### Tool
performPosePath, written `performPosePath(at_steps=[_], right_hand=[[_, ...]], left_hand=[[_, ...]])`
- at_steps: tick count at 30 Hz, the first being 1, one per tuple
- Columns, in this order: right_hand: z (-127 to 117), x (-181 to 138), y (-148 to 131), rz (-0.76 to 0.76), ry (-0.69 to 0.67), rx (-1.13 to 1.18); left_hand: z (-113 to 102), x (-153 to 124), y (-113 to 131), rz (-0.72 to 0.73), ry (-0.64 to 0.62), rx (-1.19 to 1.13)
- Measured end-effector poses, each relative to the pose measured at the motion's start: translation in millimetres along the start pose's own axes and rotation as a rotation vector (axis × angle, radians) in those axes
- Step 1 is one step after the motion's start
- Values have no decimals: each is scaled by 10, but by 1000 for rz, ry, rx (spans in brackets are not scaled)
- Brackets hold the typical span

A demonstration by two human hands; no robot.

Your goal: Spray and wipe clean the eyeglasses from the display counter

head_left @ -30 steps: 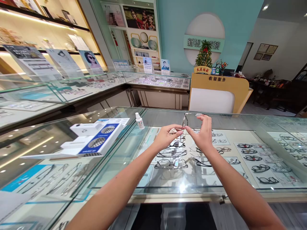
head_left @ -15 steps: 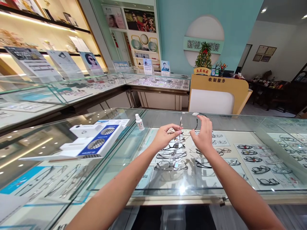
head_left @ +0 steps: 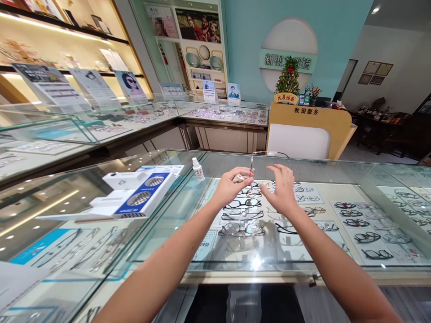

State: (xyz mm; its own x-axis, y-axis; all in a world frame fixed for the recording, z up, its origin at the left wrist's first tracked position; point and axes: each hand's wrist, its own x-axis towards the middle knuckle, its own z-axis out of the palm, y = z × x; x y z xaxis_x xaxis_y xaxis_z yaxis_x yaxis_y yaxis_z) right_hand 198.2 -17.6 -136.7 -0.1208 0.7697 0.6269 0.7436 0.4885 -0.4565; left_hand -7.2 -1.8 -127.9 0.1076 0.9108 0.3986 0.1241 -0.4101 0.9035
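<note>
My left hand (head_left: 228, 189) pinches a thin-framed pair of eyeglasses (head_left: 251, 162) above the glass counter. The frame is seen nearly edge-on, with a dark temple arm stretching to the right at the top. A small white wad, probably a cloth (head_left: 238, 178), is tucked in the same hand. My right hand (head_left: 283, 190) hovers just to the right, thumb and fingers apart, touching nothing that I can see. Under the glass below both hands lie several eyeglasses (head_left: 243, 204) in a column.
A small white bottle (head_left: 198, 170) stands on the glass counter (head_left: 232, 165) left of my hands. Farther left is a blue and white box display (head_left: 143, 195). More frames (head_left: 377, 255) lie inside the case at right. A yellow cashier desk (head_left: 341, 119) stands beyond.
My right hand has let go of the eyeglasses and opened slightly apart from them. In my left hand, the eyeglasses have turned, and the temple arm now points right.
</note>
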Motion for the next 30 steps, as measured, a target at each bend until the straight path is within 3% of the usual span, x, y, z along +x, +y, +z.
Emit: performPosePath(at_steps=[5,12,18,22,26,30], right_hand=[[53,-51,-82,-110,-153,110],[87,-42,-67,-136,-161,268],[75,-44,-65,-50,-170,280],[1,-17,-75,-58,-154,286],[-99,25,-64,-16,-115,307],[-133,42,-35,13,-122,303]], left_hand=[[30,-38,7,38,-93,62],[16,-32,11,9,-130,26],[38,-28,15,39,-147,61],[-47,41,-6,-1,-29,119],[-280,172,-74,-261,205,482],[-451,229,-206,-417,271,668]])
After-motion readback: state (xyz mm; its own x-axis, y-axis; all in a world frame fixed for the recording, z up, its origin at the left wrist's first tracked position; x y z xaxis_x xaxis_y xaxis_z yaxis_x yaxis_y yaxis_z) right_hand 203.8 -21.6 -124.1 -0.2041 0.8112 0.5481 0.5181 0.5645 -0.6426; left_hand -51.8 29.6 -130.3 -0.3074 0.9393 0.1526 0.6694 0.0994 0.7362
